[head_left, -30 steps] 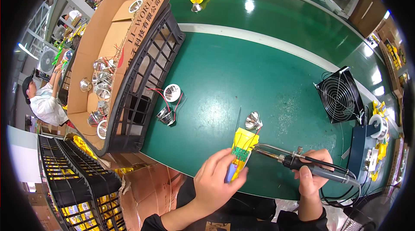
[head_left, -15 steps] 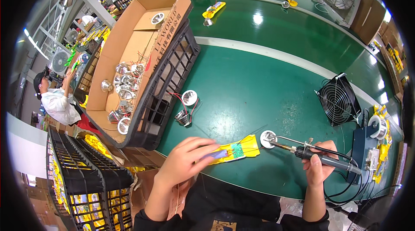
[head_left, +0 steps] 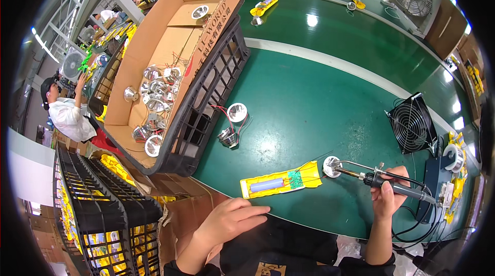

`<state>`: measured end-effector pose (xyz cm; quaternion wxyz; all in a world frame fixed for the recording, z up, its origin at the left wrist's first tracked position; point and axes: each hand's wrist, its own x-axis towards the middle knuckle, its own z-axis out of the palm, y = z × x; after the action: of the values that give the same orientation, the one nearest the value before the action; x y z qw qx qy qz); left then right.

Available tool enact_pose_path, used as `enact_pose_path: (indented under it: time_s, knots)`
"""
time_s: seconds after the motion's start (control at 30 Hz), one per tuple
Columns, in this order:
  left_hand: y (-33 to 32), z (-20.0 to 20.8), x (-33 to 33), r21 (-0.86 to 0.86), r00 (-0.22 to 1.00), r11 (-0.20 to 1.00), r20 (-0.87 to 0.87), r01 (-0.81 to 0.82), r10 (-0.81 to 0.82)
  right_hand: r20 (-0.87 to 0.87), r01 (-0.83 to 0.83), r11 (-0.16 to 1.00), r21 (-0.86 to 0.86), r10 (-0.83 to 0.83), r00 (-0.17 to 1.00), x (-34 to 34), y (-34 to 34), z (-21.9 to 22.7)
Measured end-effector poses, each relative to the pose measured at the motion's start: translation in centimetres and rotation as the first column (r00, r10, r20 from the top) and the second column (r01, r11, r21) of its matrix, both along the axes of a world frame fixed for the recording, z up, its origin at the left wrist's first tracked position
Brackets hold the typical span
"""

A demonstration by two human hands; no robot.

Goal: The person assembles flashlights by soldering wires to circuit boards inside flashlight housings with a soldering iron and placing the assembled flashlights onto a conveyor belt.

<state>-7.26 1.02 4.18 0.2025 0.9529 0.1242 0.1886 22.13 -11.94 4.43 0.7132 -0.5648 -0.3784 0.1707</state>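
My right hand [head_left: 389, 196] is closed around a soldering iron [head_left: 399, 188] with a thin metal feed tube along it. The iron's tip reaches a small white-rimmed reflector lamp [head_left: 331, 166] on the green bench. Just left of it lies a yellow plastic casing [head_left: 247, 188], its open side up. It contains a purple cylindrical battery [head_left: 266, 185] and a green circuit board [head_left: 295, 179], with thin wires stretching toward the lamp. My left hand [head_left: 232, 222] is empty at the bench's near edge, fingers stretched out, just below the casing and apart from it.
Two reflectors [head_left: 237, 112] with red wires lie beyond the casing. At left, a cardboard box [head_left: 118, 113] of reflectors rests on a black crate [head_left: 206, 90]. A small black fan [head_left: 412, 124] and solder spool [head_left: 454, 157] stand right. A conveyor [head_left: 340, 28] runs behind; co-workers are far left.
My left hand has drawn back from the casing toward me, uncovering the battery. My right hand keeps the soldering iron at the lamp. The whole view has shifted slightly.
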Motion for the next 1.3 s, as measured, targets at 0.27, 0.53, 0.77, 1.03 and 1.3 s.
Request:
enact_pose_path:
  time_s: [0.27, 0.53, 0.77, 1.03, 1.3]
  knots:
    - [-0.3, -1.7, 4.8, 0.006, 0.930, 0.973, 0.295, -0.231, 0.219, -0.023, -0.088, 0.995, -0.049, 0.087, 0.996, -0.8, 0.3, -0.2]
    - [-0.1, -2.7, 6.5, -0.095, 0.901, 0.936, 0.253, -0.340, 0.353, 0.098, -0.153, 0.971, -0.183, 0.173, 0.980, -1.3, 0.2, -1.2]
    - [0.7, -0.7, 6.8, -0.093, 0.953, 0.954, 0.077, -0.284, 0.292, -0.040, -0.239, 0.953, -0.187, 0.236, 0.971, -1.3, 0.2, -1.5]
    - [1.8, -0.1, 6.0, -0.082, 0.987, 0.984, 0.007, -0.160, 0.161, -0.115, -0.267, 0.943, -0.200, 0.248, 0.962, -1.6, 0.1, -1.6]
    - [2.1, -0.4, 6.4, -0.038, 0.985, 0.984, 0.016, -0.173, 0.174, 0.033, -0.299, 0.920, -0.252, 0.317, 0.948, -1.6, 0.9, -1.6]
